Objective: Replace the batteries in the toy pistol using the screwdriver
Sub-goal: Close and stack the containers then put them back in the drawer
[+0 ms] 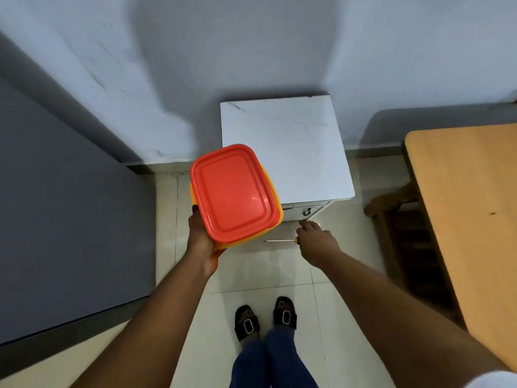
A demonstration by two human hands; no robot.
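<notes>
A person is standing on a pale tiled floor (251, 275), facing a small white cabinet (285, 147) set against the wall. The left hand (201, 239) is gripping from below a yellow plastic container (275, 208) closed with an orange-red lid (232, 191), holding it level above the cabinet's near left corner. The right hand (316, 242) is clasping a screwdriver (279, 241), its metal shaft pointing left, just below the cabinet's drawer front. A wooden table (461, 205) is showing at the right edge.
</notes>
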